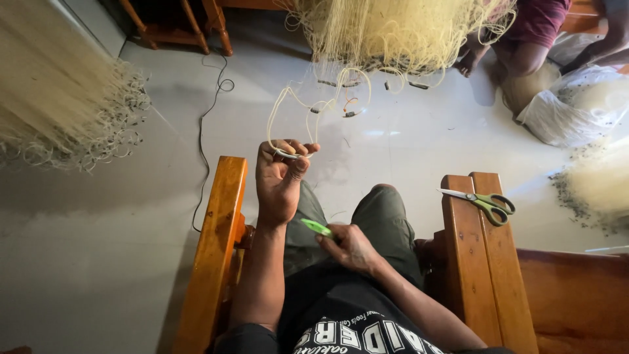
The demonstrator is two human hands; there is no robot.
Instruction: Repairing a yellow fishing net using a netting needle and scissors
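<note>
Above lap | left hand (pixel 280 178) pinching pale cord (pixel 283 108) | right hand (pixel 349 248) gripping green tool (pixel 316 227)

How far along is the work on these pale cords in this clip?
Looks done: a combed bundle lies spread on the floor at left. In hand: the left hand pinches a looped cord raised from the heap, and the right hand holds a small green tool. Left: a large tangled heap ahead. Scissors rest unused on the armrest.
</note>
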